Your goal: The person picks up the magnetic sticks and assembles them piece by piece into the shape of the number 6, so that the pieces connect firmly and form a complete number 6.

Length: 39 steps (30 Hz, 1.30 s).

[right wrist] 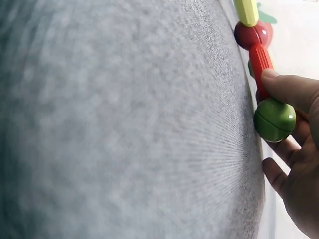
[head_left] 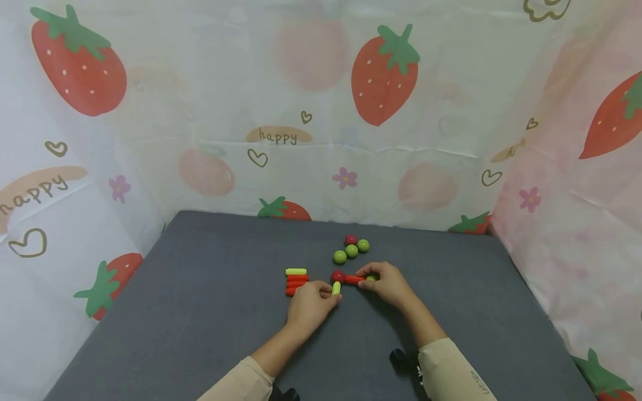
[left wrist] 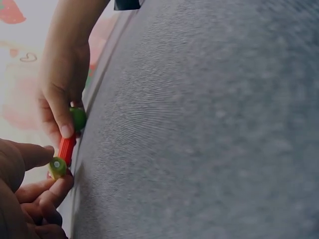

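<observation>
My left hand [head_left: 310, 306] pinches a short yellow-green rod [head_left: 336, 288] between thumb and fingers. The rod's far end meets a shiny red ball [head_left: 337, 276]. From that ball a ribbed red rod [head_left: 354, 279] runs to the right, where my right hand [head_left: 390, 284] pinches it with the thumb on its side. A green ball [right wrist: 275, 121] sits at the red rod's other end, by the right fingers, partly hidden in the head view. In the right wrist view, yellow rod, red ball, red rod and green ball form one chain.
Left of the chain lie a loose yellow rod [head_left: 296, 272] and several red rods [head_left: 297, 278], partly behind the left hand. Farther back are a red ball [head_left: 350, 239] and 3 green balls [head_left: 351, 251]. A strawberry-print curtain [head_left: 321, 139] borders the grey table [head_left: 215, 312].
</observation>
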### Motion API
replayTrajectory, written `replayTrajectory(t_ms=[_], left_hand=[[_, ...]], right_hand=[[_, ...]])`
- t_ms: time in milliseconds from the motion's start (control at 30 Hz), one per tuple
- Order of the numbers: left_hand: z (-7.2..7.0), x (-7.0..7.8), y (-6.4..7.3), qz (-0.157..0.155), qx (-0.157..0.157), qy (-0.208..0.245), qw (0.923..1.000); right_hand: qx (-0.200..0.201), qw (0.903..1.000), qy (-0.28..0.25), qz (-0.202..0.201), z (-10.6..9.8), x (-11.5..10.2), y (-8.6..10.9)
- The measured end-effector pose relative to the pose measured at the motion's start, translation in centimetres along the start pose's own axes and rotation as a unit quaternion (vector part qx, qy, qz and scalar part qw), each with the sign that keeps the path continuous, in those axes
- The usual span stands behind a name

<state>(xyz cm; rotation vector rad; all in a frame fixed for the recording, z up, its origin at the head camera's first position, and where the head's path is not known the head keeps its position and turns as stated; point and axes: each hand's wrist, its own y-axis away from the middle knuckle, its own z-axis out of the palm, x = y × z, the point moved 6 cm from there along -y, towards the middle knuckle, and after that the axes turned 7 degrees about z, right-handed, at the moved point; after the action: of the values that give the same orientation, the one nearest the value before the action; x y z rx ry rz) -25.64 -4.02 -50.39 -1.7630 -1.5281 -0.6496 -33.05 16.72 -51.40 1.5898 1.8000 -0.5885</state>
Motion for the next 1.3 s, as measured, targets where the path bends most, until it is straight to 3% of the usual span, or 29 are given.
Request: replayTrajectory(t_ms=[233,533,1300], left_hand=[[0.3,0.3,-0.5,0.003,-0.023,0.005,0.9997],[0.7,0.2,-0.6,-0.014,-0.066,0.068,0.9954],[1.1,-0.8,-1.6,-0.042,-0.091,0.104,0.9895]], right_hand=[[-0.010,0.9999,0.007,-0.011,-0.1,0.1,0.1],[-0.023,0.9997,-0.005,-0.004,-0.2,0.4,0.0],[-0.053,0.9984,-0.006,-0.021,-0.5,0.0,-0.3]])
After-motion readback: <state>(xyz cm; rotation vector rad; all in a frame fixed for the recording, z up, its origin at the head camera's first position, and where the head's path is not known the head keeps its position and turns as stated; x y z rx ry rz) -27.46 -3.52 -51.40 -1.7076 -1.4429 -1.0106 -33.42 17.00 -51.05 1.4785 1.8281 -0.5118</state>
